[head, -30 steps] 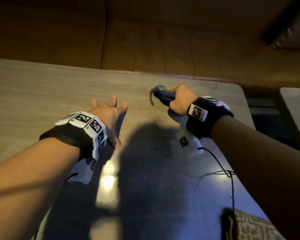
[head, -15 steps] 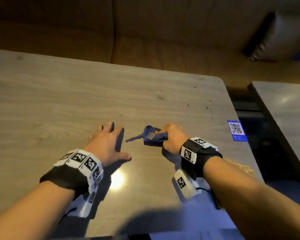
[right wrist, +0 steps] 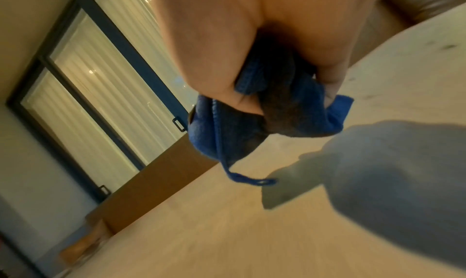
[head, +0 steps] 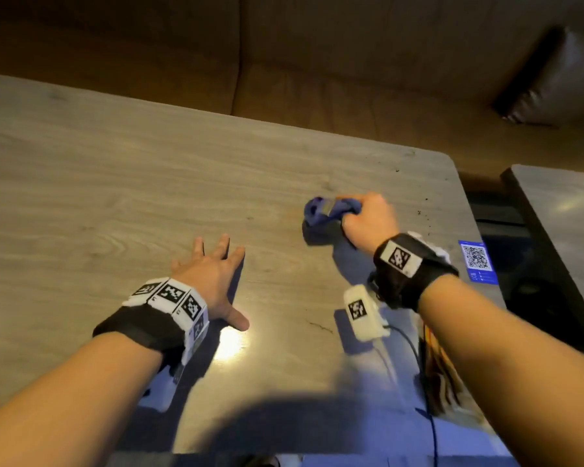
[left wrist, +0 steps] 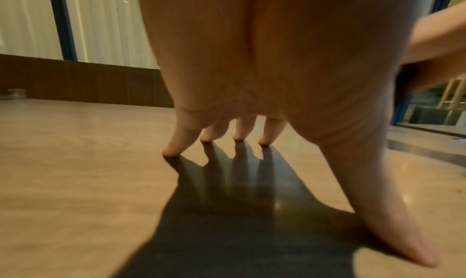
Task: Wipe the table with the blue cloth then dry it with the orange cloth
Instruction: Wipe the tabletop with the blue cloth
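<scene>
My right hand [head: 368, 217] grips the bunched blue cloth [head: 321, 214] on the wooden table [head: 115, 183], right of centre. In the right wrist view the fingers curl round the blue cloth [right wrist: 252, 123], and a small loop hangs from it close to the tabletop. My left hand [head: 209, 271] is spread, fingertips [left wrist: 171, 150] and thumb pressed on the table [left wrist: 75, 182], left of the cloth and nearer me. An orange patterned cloth [head: 439, 372] lies near the table's front right edge, partly hidden under my right forearm.
Dark crumbs [head: 422, 214] dot the table to the right of the cloth. A blue QR sticker [head: 477, 261] sits at the right edge. A second table [head: 570, 210] stands to the right across a gap. A brown bench seat [head: 317, 62] runs behind the table.
My right hand has carried the blue cloth rightward and farther away across the table. My left hand stays spread on the tabletop. The camera view has shifted.
</scene>
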`<state>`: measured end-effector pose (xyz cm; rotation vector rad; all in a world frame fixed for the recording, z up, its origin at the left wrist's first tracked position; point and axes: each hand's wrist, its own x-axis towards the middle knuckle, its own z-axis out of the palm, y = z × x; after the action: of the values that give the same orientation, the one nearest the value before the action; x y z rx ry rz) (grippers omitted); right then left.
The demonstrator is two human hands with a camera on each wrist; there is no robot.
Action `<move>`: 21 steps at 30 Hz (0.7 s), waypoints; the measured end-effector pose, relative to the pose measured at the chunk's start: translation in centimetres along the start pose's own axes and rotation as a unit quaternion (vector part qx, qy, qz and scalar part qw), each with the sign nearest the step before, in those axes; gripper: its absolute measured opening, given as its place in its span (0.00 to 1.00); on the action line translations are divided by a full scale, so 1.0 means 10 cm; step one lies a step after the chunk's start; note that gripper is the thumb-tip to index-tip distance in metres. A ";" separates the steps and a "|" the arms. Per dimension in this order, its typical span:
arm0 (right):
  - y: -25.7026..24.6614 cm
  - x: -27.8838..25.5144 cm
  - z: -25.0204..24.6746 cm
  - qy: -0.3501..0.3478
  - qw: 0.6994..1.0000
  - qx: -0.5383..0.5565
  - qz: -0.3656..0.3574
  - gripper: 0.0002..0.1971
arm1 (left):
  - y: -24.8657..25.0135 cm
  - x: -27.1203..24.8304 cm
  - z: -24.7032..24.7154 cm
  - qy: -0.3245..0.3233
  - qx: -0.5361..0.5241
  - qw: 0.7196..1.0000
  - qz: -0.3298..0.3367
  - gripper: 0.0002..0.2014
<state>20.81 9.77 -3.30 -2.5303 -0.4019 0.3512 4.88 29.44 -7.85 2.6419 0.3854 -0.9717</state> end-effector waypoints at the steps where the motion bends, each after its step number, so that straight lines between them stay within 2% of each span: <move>1: -0.06 0.30 -0.01 0.020 1.000 -0.012 0.013 0.14 | -0.01 0.04 0.01 -0.008 0.006 1.000 -0.002 0.70; 3: -0.10 0.79 0.04 0.003 0.998 -0.039 0.047 0.10 | -0.02 0.09 0.06 -0.013 0.021 1.000 -0.003 0.71; 6: -0.18 1.10 0.21 -0.108 0.982 -0.144 0.066 0.06 | -0.03 0.11 0.08 -0.011 0.030 0.999 -0.003 0.71; 8: -0.22 1.04 0.35 -0.125 0.968 -0.217 0.032 0.08 | -0.02 0.10 0.07 -0.014 0.033 0.999 -0.006 0.71; 9: -0.21 0.99 0.42 -0.130 0.963 -0.235 0.007 0.05 | -0.02 0.10 0.07 -0.014 0.031 0.999 -0.005 0.71; 10: -0.19 0.88 0.47 -0.138 0.959 -0.249 -0.016 0.06 | 0.00 0.10 0.06 -0.015 0.026 1.000 -0.005 0.71; 11: -0.13 0.77 0.52 -0.145 0.955 -0.257 -0.030 0.11 | 0.01 0.08 0.04 -0.018 0.019 1.000 -0.005 0.71; 14: 0.06 0.27 0.59 -0.162 0.962 -0.220 -0.025 0.20 | 0.02 0.03 0.01 -0.008 0.003 1.000 -0.002 0.71; 16: 0.14 -0.20 0.58 -0.171 0.961 -0.211 -0.045 0.22 | -0.01 -0.04 0.06 0.019 0.005 1.000 0.010 0.67; 19: 0.23 -0.97 0.57 -0.188 0.959 -0.195 -0.085 0.27 | -0.01 -0.28 0.30 0.083 -0.017 0.995 0.053 0.56; 21: 0.31 -1.42 0.58 -0.187 0.964 -0.173 -0.080 0.28 | 0.04 -0.51 0.52 0.085 -0.015 0.994 0.062 0.58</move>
<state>6.51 5.02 -7.45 -2.7400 -0.8745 0.7573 -1.78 26.45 -8.19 2.6937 0.2674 -0.7011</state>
